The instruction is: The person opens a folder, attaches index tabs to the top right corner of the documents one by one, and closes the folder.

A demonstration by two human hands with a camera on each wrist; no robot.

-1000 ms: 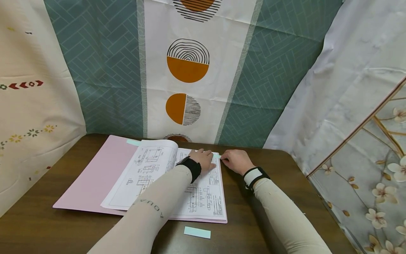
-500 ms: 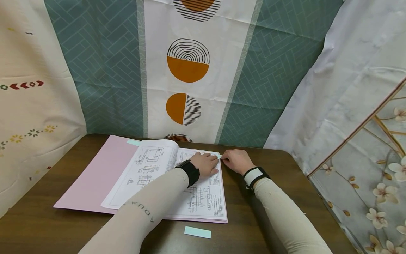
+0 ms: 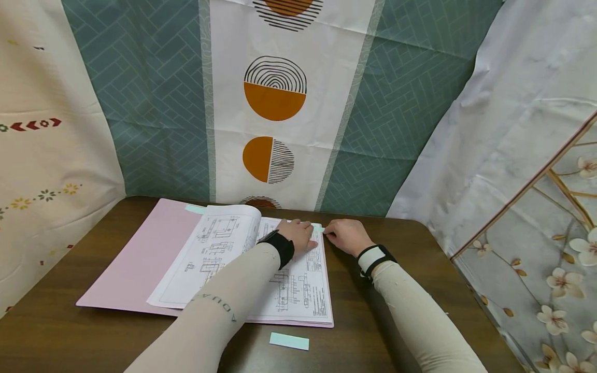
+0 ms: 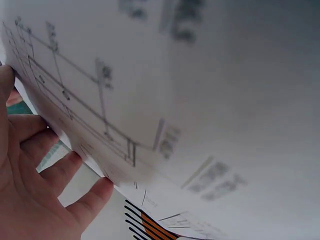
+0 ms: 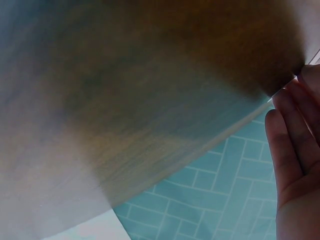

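Note:
My left hand (image 3: 296,234) rests with its fingers extended on the upper right part of a printed page of technical drawings (image 3: 284,305). In the left wrist view the fingertips (image 4: 102,187) touch the paper. At the page's right edge, my right hand (image 3: 349,235) pinches the outer end of a mint-green sticky tab (image 3: 319,228) between thumb and curled fingers. The tab's inner part lies on the page beside my left fingers. The sheets belong to an open pink folder (image 3: 135,259), whose turned leaf (image 3: 186,277) curls over to the left.
One mint-green strip (image 3: 289,341) lies on the brown table (image 3: 373,331) in front of the folder. A similar strip (image 3: 195,209) sticks at the top of the folder's left cover. Patterned curtains (image 3: 163,103) hang behind the table and along both sides.
My left hand slid right over the tab half a second ago and is now back to the left, showing more of the tab. The right hand stays at the edge.

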